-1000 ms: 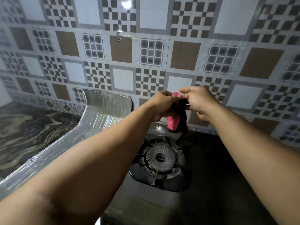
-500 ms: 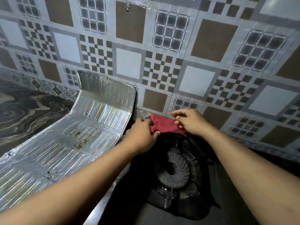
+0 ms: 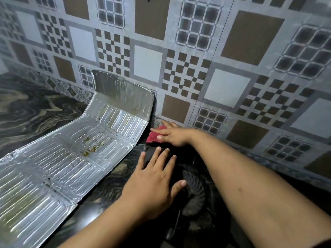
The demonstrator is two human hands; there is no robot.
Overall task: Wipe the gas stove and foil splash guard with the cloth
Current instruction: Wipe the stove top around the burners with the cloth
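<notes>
A red cloth (image 3: pixel 153 136) lies on the far left corner of the dark gas stove (image 3: pixel 197 221), close to the tiled wall. My right hand (image 3: pixel 172 135) presses flat on the cloth with straight fingers. Nearer to me, my left hand (image 3: pixel 155 181) rests open on the stove's left side, fingers spread, beside the round burner (image 3: pixel 195 192). The ribbed foil splash guard (image 3: pixel 68 154) lies to the left of the stove, its far end bent up against the wall, with brownish stains along its middle.
A dark marbled counter (image 3: pixel 32 111) runs under and left of the foil. The patterned tile wall (image 3: pixel 223 59) stands right behind the stove. A strip of counter (image 3: pixel 111 187) shows between foil and stove.
Both hands held the cloth; now my left hand has let go and lies flat on the stove. My right hand has spread the cloth down on the stove's back corner. The view came closer.
</notes>
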